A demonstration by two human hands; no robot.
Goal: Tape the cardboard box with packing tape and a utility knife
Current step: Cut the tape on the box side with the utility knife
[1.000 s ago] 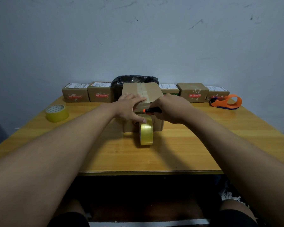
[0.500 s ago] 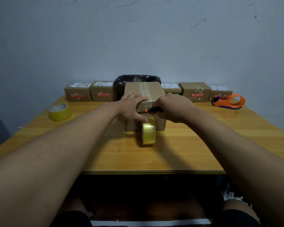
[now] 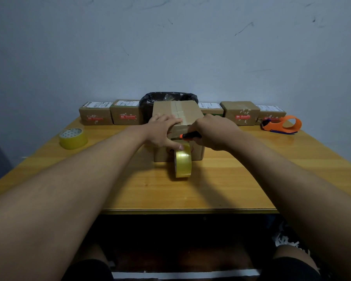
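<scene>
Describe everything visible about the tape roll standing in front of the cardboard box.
The tape roll is glossy, translucent yellow-gold packing tape, standing on edge on the wooden table, against the front face of the cardboard box. Its strip seems to run up onto the box. The left hand touches its top with the thumb; the utility knife sits just above.

- No text, brand or number is legible on any item.
- Small boxes point(image 3: 95, 116) along the desk's point(image 3: 221, 191) far edge carry white shipping labels on top; the print is too small to read.
- The same boxes bear red printed strips on their front faces; characters blurred, unreadable.
- Taped box point(image 3: 187, 110) at desk centre: no readable marking.
</scene>
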